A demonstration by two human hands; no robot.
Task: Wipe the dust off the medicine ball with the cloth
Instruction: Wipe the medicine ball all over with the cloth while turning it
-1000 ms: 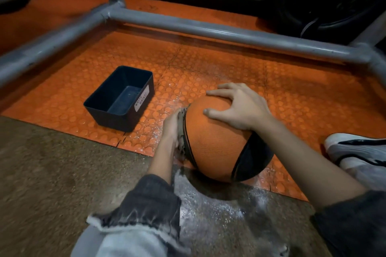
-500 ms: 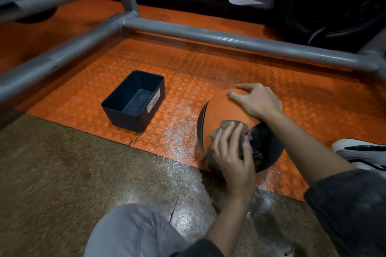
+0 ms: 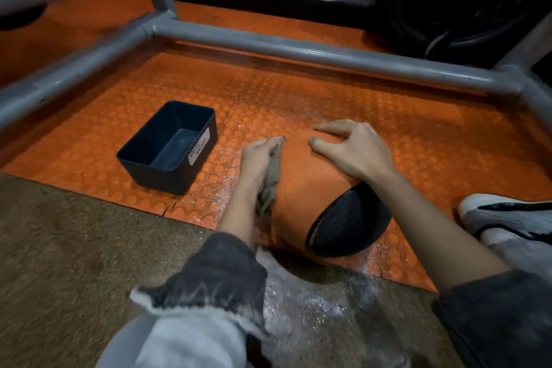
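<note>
Medicine ball (image 3: 304, 188), orange pebbled rubber with a black panel at its near right: sits on the orange studded rubber mat (image 3: 418, 134), just past that mat's near edge. Seems partway wiped, not finished.

Nearest, just this side of the ball, on the brown speckled floor (image 3: 74, 248): a wide scatter of white dust (image 3: 313, 302), presumably off the ball. More white specks on the mat to the ball's left. Looks clean across the ball's orange top and on the visible black panel. Cannot tell about the far side or the underside, both hidden. Probably leaves the left flank, now under the cloth, and whatever faces away.

Left hand (image 3: 257, 155): comes in from the ball's near left, dark sleeve ending at the forearm, palm turned against the ball's left flank. Presses the crumpled grey-brown cloth (image 3: 273, 170) between palm and rubber, fingers stretched long and pointing away, not curled round it. Lets a loose tail of cloth hang down the ball's near left side.

Right hand (image 3: 355, 149): reaches over from the ball's right and lies on the ball's top, fingers spread and gently arched, fingertips touching the rubber. Grips nothing; steadies the ball, by the look of it.

Farther left of the ball, well apart: dark blue rectangular plastic bin (image 3: 158, 178) with a hand-written label. Beyond the ball: grey metal tube frame (image 3: 298, 51).
</note>
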